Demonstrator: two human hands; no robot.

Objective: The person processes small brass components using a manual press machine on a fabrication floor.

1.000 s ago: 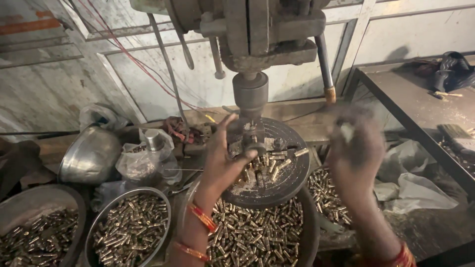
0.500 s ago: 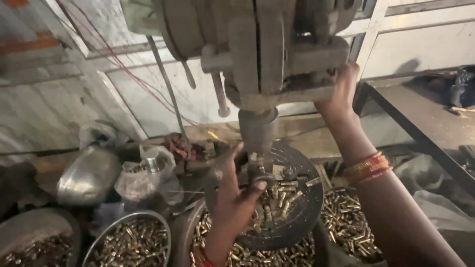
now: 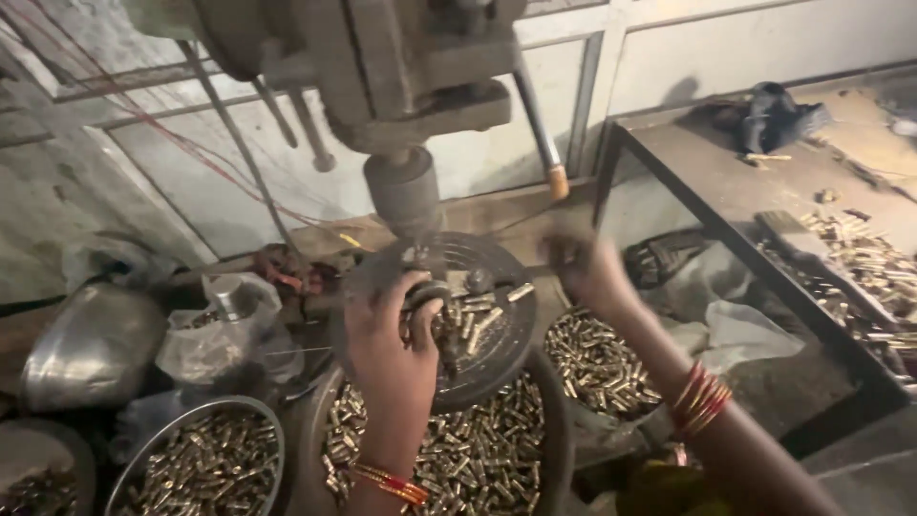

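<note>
Brass parts [image 3: 478,320], small and cylindrical, lie scattered on the round drill table [image 3: 497,368] under the spindle [image 3: 405,196]. Your left hand [image 3: 390,349] rests on that table, fingers curled narrow around a small dark fixture [image 3: 428,296] with a part seemingly pinched in it; the exact grip is hidden by your fingers. Your right hand [image 3: 587,272] hangs blurred beside the table, below the feed lever's handle [image 3: 558,182]; you cannot tell from this view whether it is wide or closed, or holding anything.

Judging by their look, these parts are light, hard and slick, so they will likely roll or skate if nudged. Pinch one across its sides near the middle, between thumb and forefinger, rather than by the ends.

More of them fill the big pan [image 3: 478,449] beneath the table, a steel bowl [image 3: 205,463] to the left, and a heap [image 3: 597,358] to the right. A plastic bag [image 3: 215,330] and a dull metal pot [image 3: 91,344] sit farther left; a dark bench [image 3: 764,182] with more brass stands to the right.
</note>
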